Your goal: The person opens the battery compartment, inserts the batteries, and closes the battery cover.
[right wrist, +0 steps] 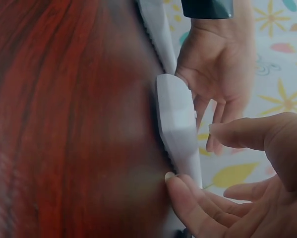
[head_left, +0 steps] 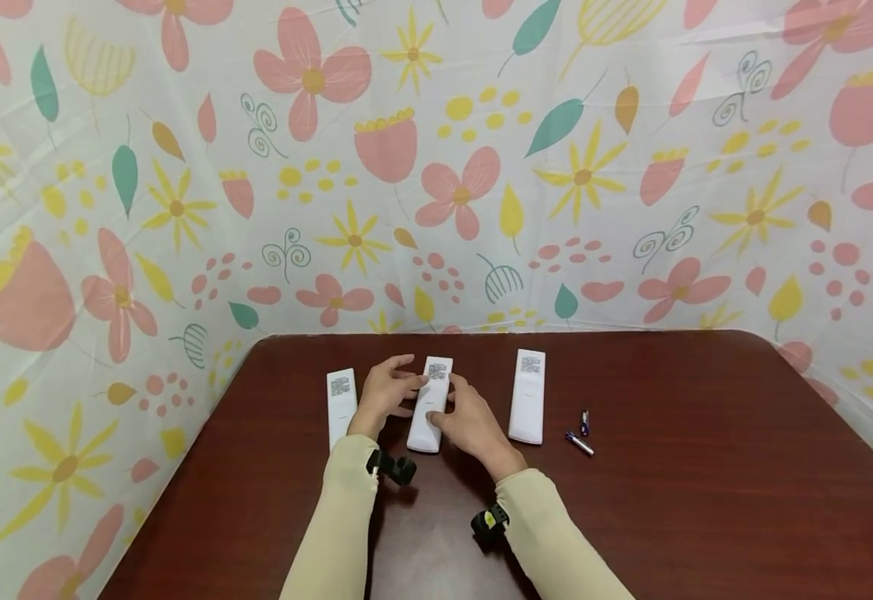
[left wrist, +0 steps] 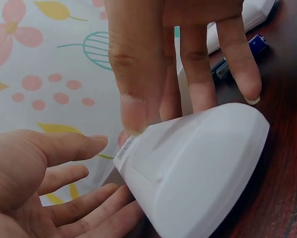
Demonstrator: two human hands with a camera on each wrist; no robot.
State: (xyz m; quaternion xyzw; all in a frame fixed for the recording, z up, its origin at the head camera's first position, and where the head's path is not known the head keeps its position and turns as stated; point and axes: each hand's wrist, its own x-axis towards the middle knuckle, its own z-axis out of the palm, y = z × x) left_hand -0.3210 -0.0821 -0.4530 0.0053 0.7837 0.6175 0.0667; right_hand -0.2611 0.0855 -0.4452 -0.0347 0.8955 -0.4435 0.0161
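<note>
Between my hands a white remote control (head_left: 423,431) lies back side up on the table, a printed label (head_left: 437,372) near its far end. My left hand (head_left: 382,398) is at its left side, fingers stretched along the edge and the thumb apart from it. From the other side, my right hand (head_left: 476,423) has its fingertips (right wrist: 177,184) right at the remote's edge. Its thumb (right wrist: 227,134) stands a little off the back in the right wrist view. A second white remote (head_left: 341,404) lies left of my left hand, partly hidden by it.
A third white remote (head_left: 528,400) lies right of my right hand, also label side up. Beside it are two small batteries, one upright in view (head_left: 585,422) and one slanted (head_left: 581,443). Patterned cloth (head_left: 459,200) hangs behind the dark wooden table (head_left: 706,467).
</note>
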